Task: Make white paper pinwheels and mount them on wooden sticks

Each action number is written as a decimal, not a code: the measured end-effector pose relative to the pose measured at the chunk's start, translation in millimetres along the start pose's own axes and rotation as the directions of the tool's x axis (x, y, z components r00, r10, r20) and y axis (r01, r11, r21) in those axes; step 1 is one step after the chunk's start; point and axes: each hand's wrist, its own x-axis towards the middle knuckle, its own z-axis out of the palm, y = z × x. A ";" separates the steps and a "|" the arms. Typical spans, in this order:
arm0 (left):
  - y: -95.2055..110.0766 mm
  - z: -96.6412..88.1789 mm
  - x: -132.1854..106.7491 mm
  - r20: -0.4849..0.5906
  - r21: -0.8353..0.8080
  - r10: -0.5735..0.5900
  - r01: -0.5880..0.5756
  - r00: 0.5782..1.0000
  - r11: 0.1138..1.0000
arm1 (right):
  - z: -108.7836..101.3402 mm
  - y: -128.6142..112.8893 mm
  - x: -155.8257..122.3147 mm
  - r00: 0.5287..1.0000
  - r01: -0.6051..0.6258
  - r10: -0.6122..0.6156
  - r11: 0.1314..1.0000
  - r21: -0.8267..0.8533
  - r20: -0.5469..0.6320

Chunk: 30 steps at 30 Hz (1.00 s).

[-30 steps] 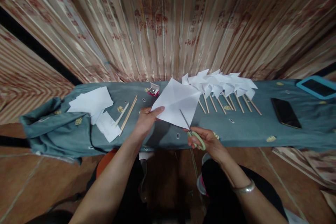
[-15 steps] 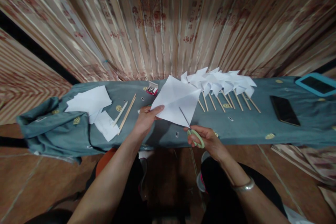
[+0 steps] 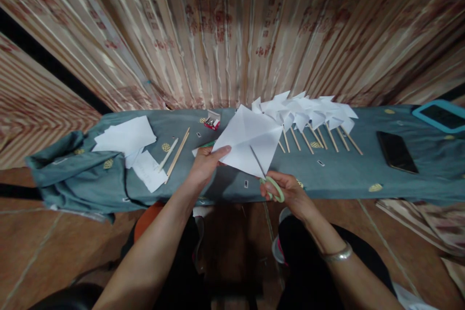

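Observation:
A square sheet of white paper with crease lines is pinched at its left corner by my left hand, thumb on top. My right hand grips the light green handles of a pair of scissors. One dark blade lies over the paper, pointing from the near corner toward the middle; the other blade is hidden beneath the sheet. Just behind the paper's right side lie several white paper pinwheels on wooden sticks, in a row.
On the grey-green cloth to the left are stacked white papers, a small paper with faint marks, a white pen and wooden sticks. A small red box of pins sits behind. A phone and blue-framed tablet lie right.
The view has shifted slightly, so things sit a little further right. Both hands keep their hold, and the scissors remain at the paper's near corner.

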 end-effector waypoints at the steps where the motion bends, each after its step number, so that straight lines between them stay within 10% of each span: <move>1: -0.1 -0.1 0.0 -0.004 0.004 0.002 -0.002 1.000 1.000 | 0.0 0.4 0.2 1.000 0.003 -0.003 1.000 -0.007 0.000; 19: -5.0 -2.1 2.2 -0.035 0.014 0.014 -0.013 0.999 1.000 | 1.3 2.2 2.6 0.999 -0.029 0.031 0.998 0.053 -0.043; 30: 9.0 -15.6 12.0 -0.135 -0.042 0.087 -0.094 0.987 0.995 | -27.8 0.1 -9.2 0.983 -0.116 0.117 0.993 -0.019 0.140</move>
